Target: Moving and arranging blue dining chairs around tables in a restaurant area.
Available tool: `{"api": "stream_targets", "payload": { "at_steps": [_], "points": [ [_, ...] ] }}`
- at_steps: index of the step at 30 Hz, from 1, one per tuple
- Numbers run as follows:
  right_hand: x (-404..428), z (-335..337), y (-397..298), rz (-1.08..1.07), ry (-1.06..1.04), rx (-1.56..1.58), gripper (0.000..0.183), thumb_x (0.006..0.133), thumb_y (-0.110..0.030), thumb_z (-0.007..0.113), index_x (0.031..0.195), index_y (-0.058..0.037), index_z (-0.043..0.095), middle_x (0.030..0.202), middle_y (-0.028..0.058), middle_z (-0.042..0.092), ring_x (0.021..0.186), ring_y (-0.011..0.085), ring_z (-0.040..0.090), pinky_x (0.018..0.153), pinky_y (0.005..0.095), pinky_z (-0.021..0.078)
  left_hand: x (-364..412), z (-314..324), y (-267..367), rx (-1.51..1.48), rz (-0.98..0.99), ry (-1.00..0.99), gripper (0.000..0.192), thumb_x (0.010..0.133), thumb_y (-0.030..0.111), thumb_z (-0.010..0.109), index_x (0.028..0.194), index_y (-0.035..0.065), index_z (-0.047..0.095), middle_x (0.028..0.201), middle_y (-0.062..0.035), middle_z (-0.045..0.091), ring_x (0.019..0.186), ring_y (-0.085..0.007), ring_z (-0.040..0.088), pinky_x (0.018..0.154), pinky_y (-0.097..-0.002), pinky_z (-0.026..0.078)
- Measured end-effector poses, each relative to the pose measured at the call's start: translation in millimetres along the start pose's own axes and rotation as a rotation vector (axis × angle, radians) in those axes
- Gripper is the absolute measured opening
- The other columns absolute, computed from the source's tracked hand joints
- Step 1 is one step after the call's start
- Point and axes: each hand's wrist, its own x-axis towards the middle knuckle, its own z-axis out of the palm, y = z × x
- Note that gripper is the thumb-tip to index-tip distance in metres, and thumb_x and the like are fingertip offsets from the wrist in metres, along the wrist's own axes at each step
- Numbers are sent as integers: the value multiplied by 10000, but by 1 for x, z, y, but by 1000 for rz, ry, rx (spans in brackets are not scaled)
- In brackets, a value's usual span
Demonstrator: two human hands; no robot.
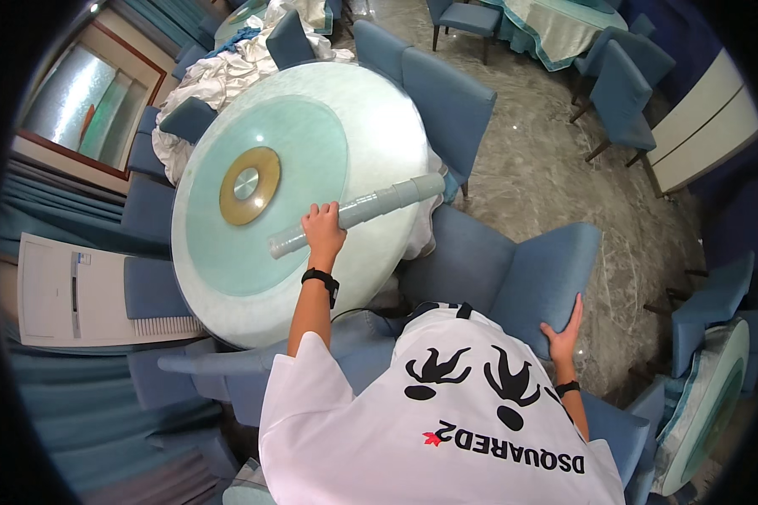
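My left hand (324,235) is closed around a long, greyish translucent roll (379,205), seemingly plastic sheet, with stepped edges along its length. The roll lies slantwise over the round table (379,139), across the edge of the pale green glass turntable (316,151). A gold ring with a silver centre (247,184) marks the middle of the turntable. To the right, my right hand (563,338) rests with thumb and fingers apart on the edge of a blue upholstered chair's backrest (546,278). The seat of that chair (461,252) faces the table.
More blue chairs (448,101) ring the table. Crumpled white tablecloths (227,79) are heaped behind it. A white air conditioner (95,290) stands at left before blue curtains (88,404). Marble-patterned floor (524,158) runs right towards other chairs (622,95) and a covered table (568,31).
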Motion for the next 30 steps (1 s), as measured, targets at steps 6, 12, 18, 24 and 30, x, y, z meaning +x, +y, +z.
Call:
{"api": "stream_targets", "payload": {
  "at_steps": [6, 12, 18, 24, 30],
  "points": [
    [1, -1, -4, 12, -8, 12, 1170, 666, -73, 857, 1670, -146, 262, 1683, 250, 281, 1573, 422, 240, 1278, 486, 218, -7, -15, -21, 78, -33, -60, 329, 677, 55, 769, 986, 117, 673, 1001, -43, 713, 1025, -305, 625, 813, -463, 464],
    [0, -1, -1, 20, -8, 15, 1177, 666, -69, 859, 1673, -164, 257, 1686, 257, 267, 1568, 427, 251, 1277, 486, 221, -9, -45, -54, 269, -70, 1, 219, 739, 7, 712, 924, 118, 676, 966, -51, 714, 1008, -297, 626, 813, -451, 460],
    [0, 0, -2, 36, -2, 15, 1190, 660, -73, 866, 1675, -171, 253, 1684, 255, 272, 1562, 433, 261, 1276, 483, 229, -5, -63, -64, 378, 98, 11, 179, 753, 21, 719, 911, 98, 688, 957, -69, 716, 1025, -293, 626, 867, -421, 457],
    [-1, 0, -2, 35, -2, -4, 1180, 665, -89, 857, 1676, -164, 255, 1683, 256, 277, 1562, 430, 265, 1271, 485, 237, 10, -65, -75, 422, 167, -29, 136, 780, 38, 706, 900, 102, 713, 944, -74, 724, 1050, -291, 637, 931, -430, 465],
    [-1, 0, 1, 34, 2, -2, 1162, 676, -121, 848, 1676, -146, 258, 1684, 262, 275, 1561, 426, 272, 1267, 478, 244, 32, -67, -78, 511, 197, -98, 84, 821, 111, 694, 873, 122, 759, 915, -75, 744, 1042, -273, 652, 919, -422, 460]
  ]
}}
